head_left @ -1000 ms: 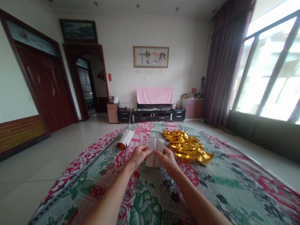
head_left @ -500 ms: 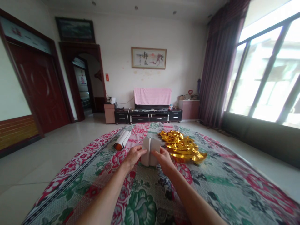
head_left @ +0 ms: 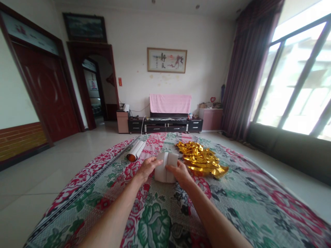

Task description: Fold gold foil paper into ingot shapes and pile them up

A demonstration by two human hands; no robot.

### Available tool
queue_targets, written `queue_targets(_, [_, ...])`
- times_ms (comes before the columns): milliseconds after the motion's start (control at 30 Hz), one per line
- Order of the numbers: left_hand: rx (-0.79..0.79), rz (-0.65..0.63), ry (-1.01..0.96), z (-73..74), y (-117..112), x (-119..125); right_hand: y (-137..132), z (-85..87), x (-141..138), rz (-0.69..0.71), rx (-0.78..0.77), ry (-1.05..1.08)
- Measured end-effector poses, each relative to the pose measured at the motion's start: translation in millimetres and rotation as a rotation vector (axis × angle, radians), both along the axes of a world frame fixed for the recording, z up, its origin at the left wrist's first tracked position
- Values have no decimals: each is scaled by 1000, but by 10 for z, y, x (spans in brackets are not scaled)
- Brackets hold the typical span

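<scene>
A folded sheet of white paper (head_left: pixel 167 167) stands between both my hands above a flowered cloth (head_left: pixel 165 210). My left hand (head_left: pixel 148 167) pinches its left edge with closed fingers. My right hand (head_left: pixel 180 173) pinches the right edge the same way. The sheet shows a crease down its middle. A heap of shiny gold folded pieces (head_left: pixel 200 158) lies just right of and beyond the paper. A roll of white paper with an orange core (head_left: pixel 136 151) lies to the left, beyond my left hand.
The cloth spreads over a tiled floor (head_left: pixel 38 179). A low dark TV cabinet (head_left: pixel 165 125) with a pink cover stands at the far wall. A dark door (head_left: pixel 45 93) is at left; a long dark bench (head_left: pixel 292 151) runs under the windows at right.
My hands have pressed the paper's upper edges a little closer and lowered it slightly toward the cloth. The view has shifted a little.
</scene>
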State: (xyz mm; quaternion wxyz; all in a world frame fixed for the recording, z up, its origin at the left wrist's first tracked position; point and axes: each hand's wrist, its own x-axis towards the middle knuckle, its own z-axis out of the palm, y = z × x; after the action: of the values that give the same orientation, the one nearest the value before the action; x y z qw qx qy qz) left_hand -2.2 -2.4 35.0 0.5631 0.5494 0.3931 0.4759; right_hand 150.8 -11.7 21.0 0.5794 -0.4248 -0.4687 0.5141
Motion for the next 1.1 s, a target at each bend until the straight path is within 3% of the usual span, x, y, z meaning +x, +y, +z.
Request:
queue_targets(267, [-9, -31, 31, 27, 0, 19, -31, 40, -15, 28, -60, -31])
queue_targets(567, [-9, 101, 171, 6, -6, -15, 8, -20, 38, 91, -133, -119])
queue_targets(800, [111, 68, 416, -109, 62, -37, 70, -21, 92, -232, 2, -674])
queue_targets(1000, [160, 85, 467, -111, 81, -6, -67, 45, 32, -184, 200, -1186])
queue_targets(1100, [200, 92, 550, -91, 72, 11, -198, 142, -7, -196, 216, -1394])
